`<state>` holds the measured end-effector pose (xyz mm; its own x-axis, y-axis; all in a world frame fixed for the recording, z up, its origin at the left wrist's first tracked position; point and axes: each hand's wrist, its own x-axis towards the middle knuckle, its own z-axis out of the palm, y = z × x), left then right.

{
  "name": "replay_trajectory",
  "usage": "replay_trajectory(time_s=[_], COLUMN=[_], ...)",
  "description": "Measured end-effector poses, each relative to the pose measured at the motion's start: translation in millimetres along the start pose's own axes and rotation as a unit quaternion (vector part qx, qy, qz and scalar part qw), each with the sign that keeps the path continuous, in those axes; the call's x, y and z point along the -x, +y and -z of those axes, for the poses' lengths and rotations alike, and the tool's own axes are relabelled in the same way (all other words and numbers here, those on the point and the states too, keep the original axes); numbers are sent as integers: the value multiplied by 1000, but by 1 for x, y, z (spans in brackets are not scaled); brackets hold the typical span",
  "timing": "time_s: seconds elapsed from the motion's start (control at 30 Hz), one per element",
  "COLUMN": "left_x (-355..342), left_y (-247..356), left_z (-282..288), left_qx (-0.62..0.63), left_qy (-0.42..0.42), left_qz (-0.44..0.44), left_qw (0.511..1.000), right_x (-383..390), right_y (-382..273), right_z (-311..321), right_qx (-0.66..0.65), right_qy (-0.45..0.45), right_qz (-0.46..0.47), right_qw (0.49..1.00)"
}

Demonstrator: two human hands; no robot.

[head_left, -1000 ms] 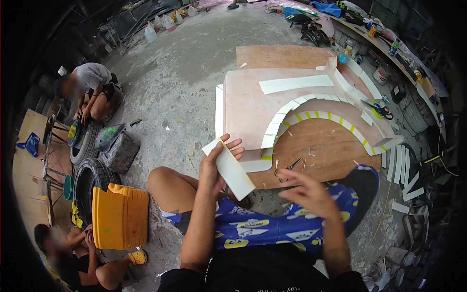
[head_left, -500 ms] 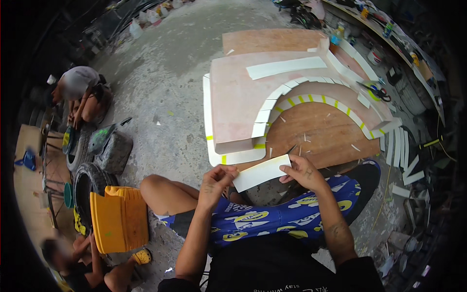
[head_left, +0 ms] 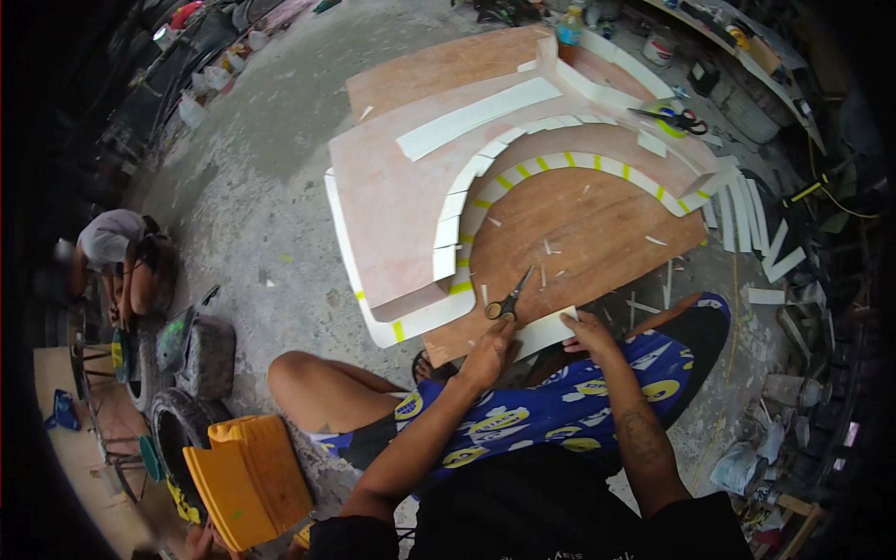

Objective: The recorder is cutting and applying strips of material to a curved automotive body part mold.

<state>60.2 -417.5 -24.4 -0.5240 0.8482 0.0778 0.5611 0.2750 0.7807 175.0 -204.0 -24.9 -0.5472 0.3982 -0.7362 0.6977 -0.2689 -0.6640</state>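
A pale pink moulded panel (head_left: 392, 205) with a wide arch lies on a plywood board (head_left: 569, 224). White strips (head_left: 478, 90) line its edges and top, some crossed by yellow tape. My right hand (head_left: 588, 334) grips the right end of a white rectangular strip (head_left: 546, 333) held low at the board's near edge. My left hand (head_left: 490, 350) is closed at the strip's left end, its fingertips at the handles of black scissors (head_left: 504, 306) on the board; whether it grips the scissors or the strip is unclear. A second pair of scissors (head_left: 681, 119) rests on the panel's right side.
Another person (head_left: 112, 243) crouches at left beside tyres (head_left: 177, 420) and a grey container (head_left: 210, 359). A yellow plastic piece (head_left: 252, 485) lies nearer, a person partly visible behind it. Loose white strips (head_left: 756, 215) and clutter (head_left: 747, 467) lie at right; a bottle (head_left: 569, 28) stands behind the panel.
The white strip went from my left hand to both hands, then lower. My left hand has moved right, to the scissor handles. The view has shifted, and the panel now appears higher and leftward.
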Motion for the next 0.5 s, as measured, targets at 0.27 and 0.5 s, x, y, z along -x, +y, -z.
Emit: replay_trajectory(time_s=[0.27,0.5], left_x=[49,69], left_y=[33,14], left_z=[111,163], left_qx=[318,434], left_qy=[207,363], left_qz=[251,295], left_qw=[891,770], right_x=[59,43], right_y=[-89,-116], right_z=[-57,-131], right_qx=[-45,-149], right_qy=[-182,-289], right_qz=[192,137], right_qw=[963,936])
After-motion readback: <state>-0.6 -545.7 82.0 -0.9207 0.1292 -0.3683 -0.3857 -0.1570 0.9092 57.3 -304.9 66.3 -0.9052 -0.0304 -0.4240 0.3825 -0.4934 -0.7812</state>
